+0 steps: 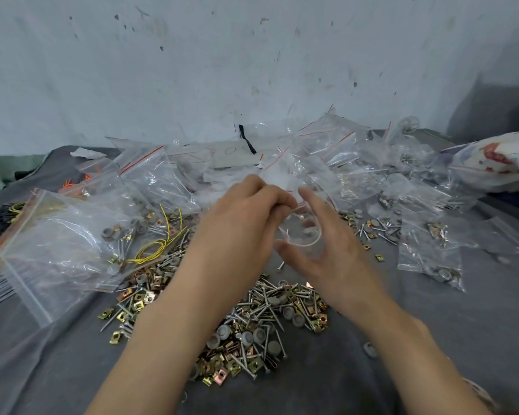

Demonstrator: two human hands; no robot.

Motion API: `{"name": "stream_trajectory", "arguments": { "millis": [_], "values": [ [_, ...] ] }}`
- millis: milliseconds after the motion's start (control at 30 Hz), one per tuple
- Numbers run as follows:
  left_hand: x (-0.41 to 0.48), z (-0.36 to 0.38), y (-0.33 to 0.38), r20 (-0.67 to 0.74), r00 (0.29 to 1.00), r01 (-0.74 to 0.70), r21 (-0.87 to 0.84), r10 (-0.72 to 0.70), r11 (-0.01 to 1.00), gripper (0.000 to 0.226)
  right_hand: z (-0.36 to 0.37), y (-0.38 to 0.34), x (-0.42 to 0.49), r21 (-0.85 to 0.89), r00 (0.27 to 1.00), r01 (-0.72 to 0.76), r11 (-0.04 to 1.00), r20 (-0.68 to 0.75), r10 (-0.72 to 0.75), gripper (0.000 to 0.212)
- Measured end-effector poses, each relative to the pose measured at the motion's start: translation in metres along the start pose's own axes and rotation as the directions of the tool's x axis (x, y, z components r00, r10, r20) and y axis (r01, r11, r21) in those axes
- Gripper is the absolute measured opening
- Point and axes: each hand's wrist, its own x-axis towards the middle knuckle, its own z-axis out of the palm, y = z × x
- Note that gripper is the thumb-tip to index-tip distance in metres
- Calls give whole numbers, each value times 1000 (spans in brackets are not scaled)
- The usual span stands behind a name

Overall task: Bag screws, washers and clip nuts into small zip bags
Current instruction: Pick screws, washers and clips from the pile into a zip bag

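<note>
Above a grey cloth (pixel 432 339) strewn with screws (pixel 261 310), my left hand (pixel 240 217) pinched the bag (pixel 300 233), seemingly flimsy and slick, by its rim; my right hand (pixel 321 250) was splayed.

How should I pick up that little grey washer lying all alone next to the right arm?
Pinch the grey washer by its rim, coming straight down from above. It seems to lie flat on the dark cloth, apart from the pile, so both edges look free for a grip. The right hand is nearest; the left hand pinches a small zip bag.
</note>
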Motion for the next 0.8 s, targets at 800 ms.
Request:
{"name": "stream_trajectory", "arguments": {
  "millis": [800],
  "values": [
    [-31, 42, -48, 573, 771, -29, 467, -277, 884, 30, -22, -1, 3, 193, 987, -112, 975, -95, 132, 73]
  ]
}}
